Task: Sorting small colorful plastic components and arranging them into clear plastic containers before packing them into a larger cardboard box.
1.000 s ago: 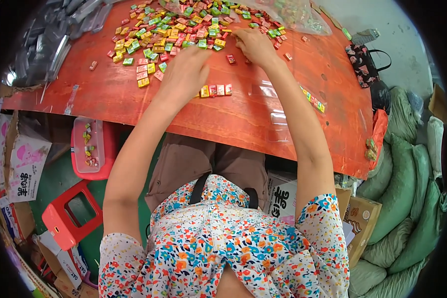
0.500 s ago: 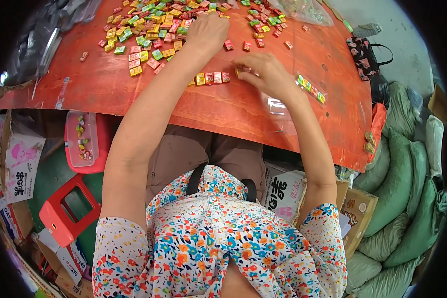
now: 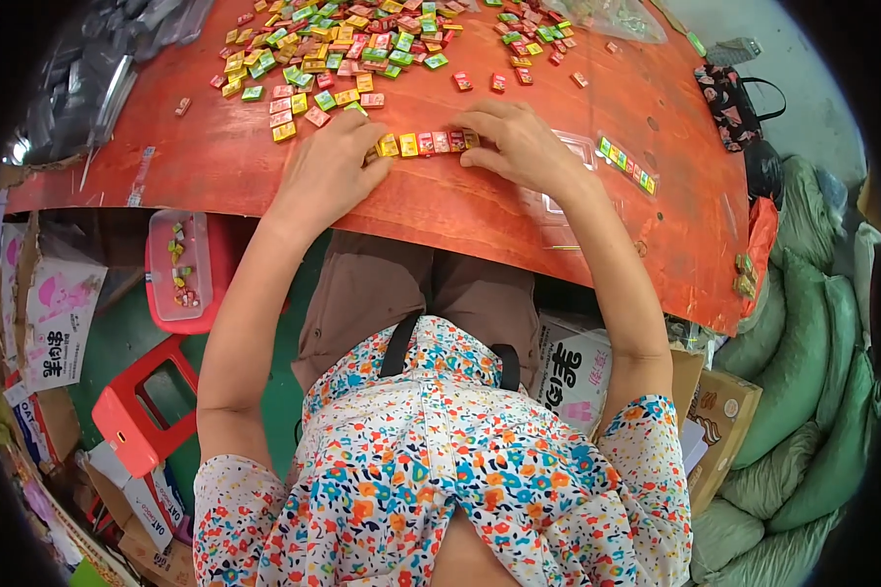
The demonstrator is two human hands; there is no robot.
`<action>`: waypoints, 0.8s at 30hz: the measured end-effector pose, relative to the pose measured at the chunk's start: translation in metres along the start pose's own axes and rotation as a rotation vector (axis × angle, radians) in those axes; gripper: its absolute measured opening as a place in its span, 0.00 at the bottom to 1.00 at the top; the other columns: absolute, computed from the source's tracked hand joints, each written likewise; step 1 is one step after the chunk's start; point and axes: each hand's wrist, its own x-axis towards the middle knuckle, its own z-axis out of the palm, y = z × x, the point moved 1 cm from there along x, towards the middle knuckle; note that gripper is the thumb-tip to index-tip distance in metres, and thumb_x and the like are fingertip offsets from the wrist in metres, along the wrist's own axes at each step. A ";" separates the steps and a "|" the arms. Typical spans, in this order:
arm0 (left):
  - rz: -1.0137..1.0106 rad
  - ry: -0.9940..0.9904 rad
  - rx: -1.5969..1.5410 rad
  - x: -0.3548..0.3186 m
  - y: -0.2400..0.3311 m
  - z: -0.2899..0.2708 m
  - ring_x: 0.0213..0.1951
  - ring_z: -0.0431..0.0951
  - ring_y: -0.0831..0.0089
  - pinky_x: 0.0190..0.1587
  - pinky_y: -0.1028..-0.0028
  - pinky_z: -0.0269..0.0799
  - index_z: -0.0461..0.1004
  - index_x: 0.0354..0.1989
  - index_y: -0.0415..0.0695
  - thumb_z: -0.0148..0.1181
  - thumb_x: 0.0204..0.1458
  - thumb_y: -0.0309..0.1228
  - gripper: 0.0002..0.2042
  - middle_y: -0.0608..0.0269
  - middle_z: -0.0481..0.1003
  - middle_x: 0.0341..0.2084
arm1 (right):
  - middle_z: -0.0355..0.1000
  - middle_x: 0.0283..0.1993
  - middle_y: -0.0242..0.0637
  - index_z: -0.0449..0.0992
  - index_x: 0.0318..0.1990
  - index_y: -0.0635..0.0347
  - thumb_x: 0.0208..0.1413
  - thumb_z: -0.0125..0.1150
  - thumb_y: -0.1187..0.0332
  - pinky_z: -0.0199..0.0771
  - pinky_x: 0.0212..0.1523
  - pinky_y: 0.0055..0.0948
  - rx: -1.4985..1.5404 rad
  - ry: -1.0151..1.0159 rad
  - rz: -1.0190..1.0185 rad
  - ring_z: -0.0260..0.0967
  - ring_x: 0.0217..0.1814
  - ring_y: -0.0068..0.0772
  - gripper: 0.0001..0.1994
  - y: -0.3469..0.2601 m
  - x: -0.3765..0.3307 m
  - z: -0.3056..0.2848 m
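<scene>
Head view: left hand is curled at the left end of a row of mini cartons, thumb on the near side, fingers on the far side; can't tell from where I stand if it's really gripping. Right hand has the other end pinched between thumb and index finger. Row runs crosswise between the hands, yellow at left, then red and pink, on the red surface.

Just beyond the row: three loose red cartons, apart from each other. Farther out, big loose pile of yellow, green, red and pink cartons, with a clear plastic bag to its right.

Right forearm partly covers clear plastic trays. Right of those, a filled strip of cartons, slanted. Far left, heap of clear plastic packaging.

Off the surface: left, clear tub with some cartons inside, red plastic stool near it. Right, black floral bag, then stacked green sacks.
</scene>
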 end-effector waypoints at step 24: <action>-0.138 -0.010 0.088 -0.001 -0.013 -0.019 0.38 0.76 0.52 0.41 0.59 0.73 0.76 0.41 0.39 0.65 0.45 0.27 0.13 0.51 0.73 0.34 | 0.72 0.41 0.40 0.79 0.47 0.55 0.51 0.65 0.62 0.70 0.44 0.40 0.011 0.082 -0.008 0.70 0.43 0.45 0.16 -0.004 0.007 0.014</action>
